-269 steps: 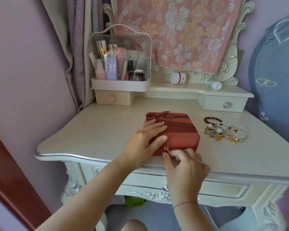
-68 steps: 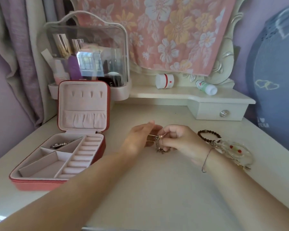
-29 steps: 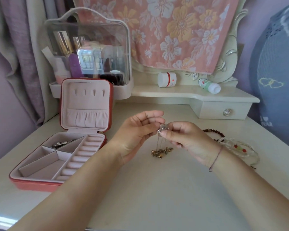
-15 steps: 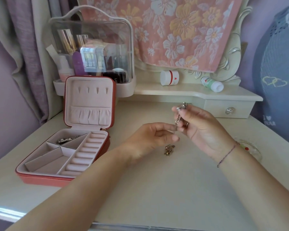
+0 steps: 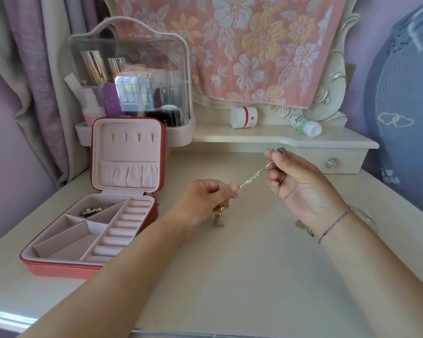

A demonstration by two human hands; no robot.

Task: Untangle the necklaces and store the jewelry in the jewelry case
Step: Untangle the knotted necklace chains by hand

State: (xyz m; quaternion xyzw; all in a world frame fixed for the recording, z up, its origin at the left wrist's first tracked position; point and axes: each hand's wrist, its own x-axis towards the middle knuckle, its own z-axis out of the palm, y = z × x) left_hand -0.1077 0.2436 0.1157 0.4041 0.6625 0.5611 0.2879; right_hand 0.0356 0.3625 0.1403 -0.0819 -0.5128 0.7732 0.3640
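Note:
A thin silver necklace chain (image 5: 254,176) is stretched taut between my two hands above the dressing table. My right hand (image 5: 300,186) pinches its upper end, where a small silver charm (image 5: 279,150) pokes out above the fingers. My left hand (image 5: 205,198) pinches the lower end. A gold tangle of jewelry (image 5: 220,213) hangs below the left hand and touches the table. The red jewelry case (image 5: 66,267) stands open at the left, lid upright, with one silver piece (image 5: 95,211) lying in a back compartment.
A clear cosmetics organiser (image 5: 132,81) stands behind the case. A white jar (image 5: 243,117) and a small bottle (image 5: 305,125) lie on the raised shelf. More bracelets (image 5: 362,214) lie partly hidden behind my right wrist. A small drawer knob (image 5: 331,163) is at back right.
The case went from zipped shut to open. My hands picked up the tangle, then pulled apart, drawing the silver chain taut; the right hand rose.

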